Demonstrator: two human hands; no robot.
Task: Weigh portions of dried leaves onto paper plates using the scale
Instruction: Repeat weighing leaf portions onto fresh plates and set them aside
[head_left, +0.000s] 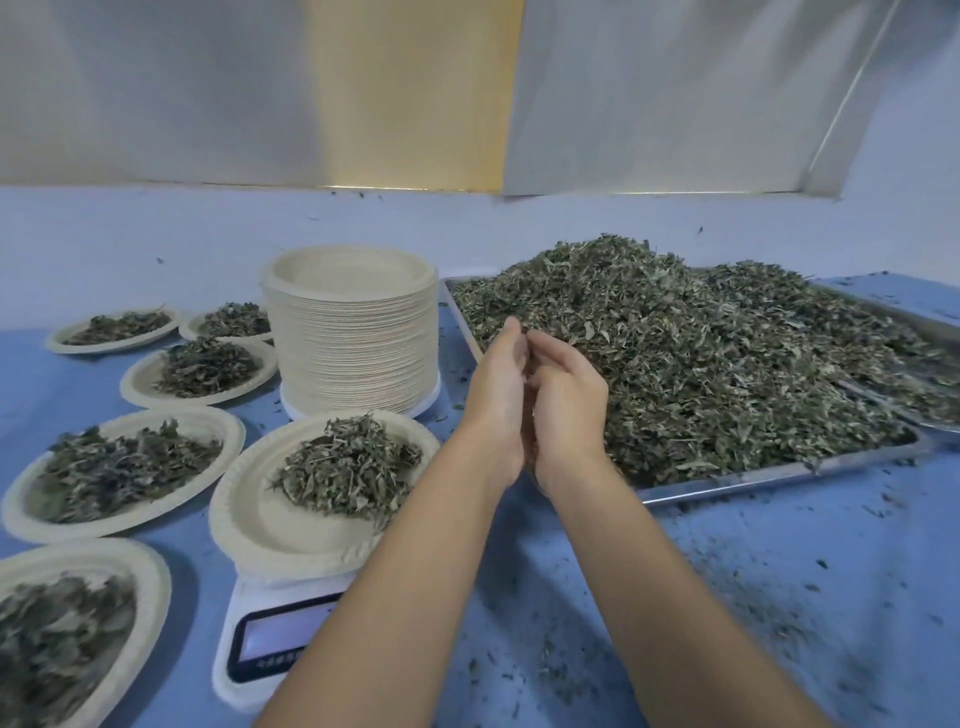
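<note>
Left hand and right hand cupped together, fingers pointing away over leaves; contents hidden.

Left hand, right hand, maybe cupping leaves

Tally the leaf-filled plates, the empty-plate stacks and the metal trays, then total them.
Leaf-filled paper plates: 6
Stack of empty plates: 1
Metal trays: 2
Total: 9
</note>
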